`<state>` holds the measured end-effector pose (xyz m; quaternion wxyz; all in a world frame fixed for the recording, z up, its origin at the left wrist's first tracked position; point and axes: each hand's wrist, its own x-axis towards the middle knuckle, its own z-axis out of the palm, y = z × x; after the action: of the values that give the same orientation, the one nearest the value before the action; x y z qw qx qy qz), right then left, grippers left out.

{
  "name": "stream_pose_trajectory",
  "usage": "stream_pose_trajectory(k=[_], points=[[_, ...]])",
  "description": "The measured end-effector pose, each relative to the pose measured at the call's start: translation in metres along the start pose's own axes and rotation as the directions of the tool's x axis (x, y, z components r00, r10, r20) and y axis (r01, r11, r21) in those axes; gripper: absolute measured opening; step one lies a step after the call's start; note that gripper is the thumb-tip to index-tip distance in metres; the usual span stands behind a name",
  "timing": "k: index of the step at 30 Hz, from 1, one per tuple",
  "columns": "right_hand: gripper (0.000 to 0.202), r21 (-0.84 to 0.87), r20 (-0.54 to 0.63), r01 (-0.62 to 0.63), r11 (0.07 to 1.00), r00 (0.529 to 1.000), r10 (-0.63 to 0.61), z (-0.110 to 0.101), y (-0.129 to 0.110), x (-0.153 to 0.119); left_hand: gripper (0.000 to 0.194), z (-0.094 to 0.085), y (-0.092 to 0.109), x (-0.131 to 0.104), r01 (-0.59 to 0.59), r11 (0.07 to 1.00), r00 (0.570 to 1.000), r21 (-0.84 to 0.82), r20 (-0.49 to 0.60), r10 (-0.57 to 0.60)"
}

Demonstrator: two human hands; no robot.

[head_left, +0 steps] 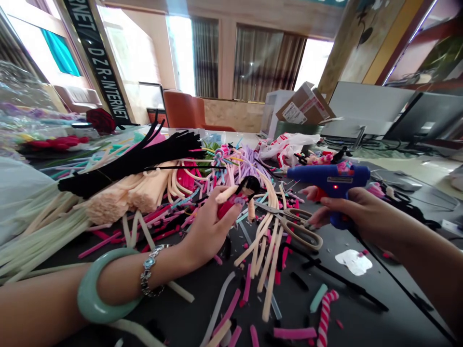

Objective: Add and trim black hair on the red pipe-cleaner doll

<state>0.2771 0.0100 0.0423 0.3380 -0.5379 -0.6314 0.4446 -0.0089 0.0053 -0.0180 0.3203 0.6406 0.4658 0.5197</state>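
Note:
Near the middle of the view, my left hand (pixel 208 231) is closed around a small doll (pixel 248 189) made of pipe cleaners, with black hair, a pink-red body and peach arms. To the right, my right hand (pixel 361 207) grips a blue hot glue gun (pixel 325 177), its small red light lit and its nozzle pointing left towards the doll. A gap separates the nozzle from the doll. Scissors (pixel 298 226) with beige handles lie between my hands on loose peach pipe cleaners (pixel 267 274).
A bundle of black pipe cleaners (pixel 133 161) rests on peach bundles (pixel 108 202) at the left. Pink offcuts (pixel 294 332) and a striped piece (pixel 327 315) litter the dark table (pixel 304 308). The glue gun's cord (pixel 398 284) trails right. Behind stand a cardboard box (pixel 306 108) and monitors (pixel 369 108).

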Motion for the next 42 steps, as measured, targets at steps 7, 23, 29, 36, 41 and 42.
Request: stream_pose_trajectory(k=[7,23,29,36,41,42], points=[[0.02,0.019,0.227,0.299,0.954,0.928,-0.295,0.007,-0.008,-0.011,0.035,-0.002,-0.001,0.0,0.055,0.998,0.995,-0.004,0.087,-0.055],[0.031,0.031,-0.176,0.294,0.955,0.942,-0.285,0.059,0.029,-0.029,0.035,0.0,0.004,-0.004,0.057,0.989,0.997,-0.135,0.064,-0.049],[0.041,-0.162,-0.1,0.248,0.955,0.959,-0.266,0.047,0.043,-0.026,0.037,0.001,0.001,-0.001,0.028,0.994,1.0,-0.106,0.013,-0.027],[0.045,-0.283,-0.084,0.25,0.926,0.955,-0.284,0.048,0.036,-0.026,0.036,0.001,0.003,-0.001,0.043,0.994,0.999,-0.097,-0.007,-0.044],[0.046,-0.285,-0.135,0.177,0.942,0.966,-0.222,0.052,0.021,-0.031,0.037,0.001,0.003,-0.002,0.026,0.997,1.0,-0.078,-0.007,-0.027],[0.046,-0.289,-0.13,0.182,0.94,0.965,-0.227,0.052,0.02,-0.031,0.037,0.001,0.003,-0.002,0.022,0.997,1.0,-0.074,-0.008,-0.023]])
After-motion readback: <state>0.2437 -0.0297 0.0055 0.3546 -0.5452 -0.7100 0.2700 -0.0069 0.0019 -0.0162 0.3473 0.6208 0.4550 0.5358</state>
